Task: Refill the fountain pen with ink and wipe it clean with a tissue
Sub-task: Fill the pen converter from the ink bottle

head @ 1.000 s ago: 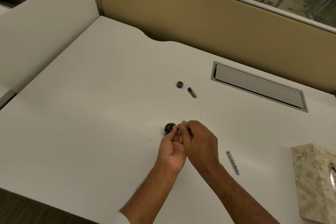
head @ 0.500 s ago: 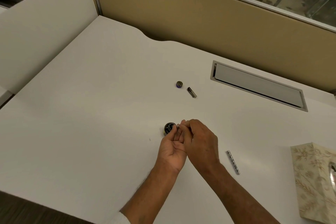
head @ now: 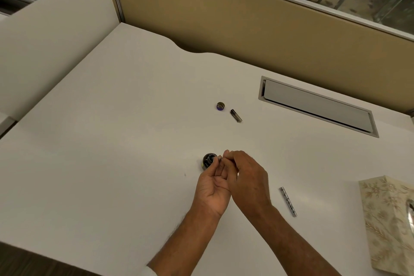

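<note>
**A:** Which step was in hand?

**B:** The filling, as I judged it. Furthest left of the working things stood the ink bottle [head: 208, 162], small, round, of dark glossy glass, uncapped, on the matte white surface [head: 112, 141]. Just right of it the left hand [head: 212, 188] lay palm up. Its grip was narrow, the fingertips pinching the pen section [head: 219, 158] at the bottle's mouth.

**A:** And the other grip?

**B:** The right hand [head: 248, 177] sat knuckles up against the left, its grip also pinched close on that slim silvery piece. Whether the nib was in the ink, I could not tell. It was too small, and the fingers hid it.

**A:** The loose parts?

**B:** Farther off lay the bottle cap [head: 220, 106], a squat brassy ring with purple inside. Just right of it lay a short dark tube [head: 236, 115], probably the pen's cap. Near and right of the hands, the pen barrel [head: 288, 201] lay flat, a thin metal rod with dotted markings. At the right edge sat the tissue box [head: 389, 219], pale with a leafy print.

**A:** What did the next move call for?

**B:** A steady bottle, since one so small and light would likely tip. The ink would have to be drawn up and the section lifted without a drip. Then would come a reach well to the right for a tissue, with the barrel left to refit.
</note>
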Tool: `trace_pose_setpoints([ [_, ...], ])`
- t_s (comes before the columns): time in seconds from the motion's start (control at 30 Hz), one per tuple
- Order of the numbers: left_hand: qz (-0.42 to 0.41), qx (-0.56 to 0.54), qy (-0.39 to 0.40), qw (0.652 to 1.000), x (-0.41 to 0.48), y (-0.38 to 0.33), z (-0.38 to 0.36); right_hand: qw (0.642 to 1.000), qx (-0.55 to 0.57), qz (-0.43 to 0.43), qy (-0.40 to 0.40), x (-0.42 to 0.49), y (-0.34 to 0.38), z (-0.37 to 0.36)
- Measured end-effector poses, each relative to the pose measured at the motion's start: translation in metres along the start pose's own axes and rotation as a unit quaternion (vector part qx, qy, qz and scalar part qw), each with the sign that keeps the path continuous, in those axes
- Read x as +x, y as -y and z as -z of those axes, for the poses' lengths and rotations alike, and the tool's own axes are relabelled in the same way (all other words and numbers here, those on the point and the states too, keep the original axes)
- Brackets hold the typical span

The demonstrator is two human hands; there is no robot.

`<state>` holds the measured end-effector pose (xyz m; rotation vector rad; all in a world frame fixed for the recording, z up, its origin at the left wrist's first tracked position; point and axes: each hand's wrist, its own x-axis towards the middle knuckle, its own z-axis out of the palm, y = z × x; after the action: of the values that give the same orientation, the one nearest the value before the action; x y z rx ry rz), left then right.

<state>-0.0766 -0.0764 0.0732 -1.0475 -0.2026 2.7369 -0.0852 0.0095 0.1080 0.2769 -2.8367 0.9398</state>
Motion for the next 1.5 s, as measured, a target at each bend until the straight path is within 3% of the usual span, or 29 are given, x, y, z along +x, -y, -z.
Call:
trace_pose_setpoints([
  [0.33,0.015,-0.002,0.018,1.000,-0.001,0.000,0.000,0.999,-0.028,-0.004,-0.036,0.002,0.000,-0.004],
  [0.6,0.018,-0.010,0.009,1.000,0.000,-0.002,0.003,1.000,-0.005,-0.008,-0.005,-0.007,-0.001,-0.001],
  [1.27,0.042,0.009,0.022,0.999,0.004,-0.004,0.004,0.998,-0.021,-0.036,-0.039,-0.002,0.004,-0.004],
  [1.5,0.058,-0.036,0.018,0.997,0.004,-0.004,0.003,0.999,0.017,-0.041,-0.018,-0.005,0.002,-0.006],
])
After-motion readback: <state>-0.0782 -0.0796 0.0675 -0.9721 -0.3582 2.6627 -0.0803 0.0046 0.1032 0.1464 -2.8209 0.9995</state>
